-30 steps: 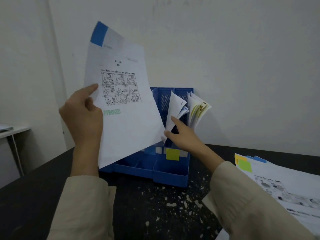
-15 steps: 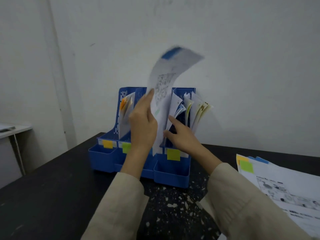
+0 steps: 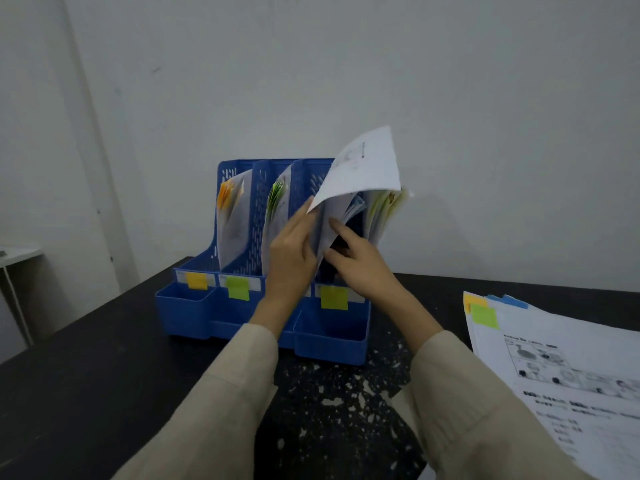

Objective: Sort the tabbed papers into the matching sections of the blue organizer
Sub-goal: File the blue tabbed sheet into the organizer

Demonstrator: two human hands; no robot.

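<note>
The blue organizer [image 3: 194, 317] stands against the wall with several upright sections, each marked by a coloured sticky label at the front. My left hand [image 3: 291, 254] holds a white sheet [image 3: 363, 168] whose lower part sits inside the third section while its top bends over to the right. My right hand [image 3: 360, 265] presses the papers in that section [image 3: 356, 206] aside, fingers spread against them. The first two sections hold orange-tabbed papers [image 3: 230, 199] and green-tabbed papers [image 3: 277, 199]. A stack of tabbed papers [image 3: 561, 362] lies at the right.
The black table [image 3: 86, 393] has white flecks in front of the organizer. A light wall rises right behind the organizer. A white desk corner [image 3: 17, 252] shows at the far left.
My left hand carried the blue-tabbed sheet from high on the left over to the third section and lowered it in. My right hand stayed at that section, holding its papers apart.
</note>
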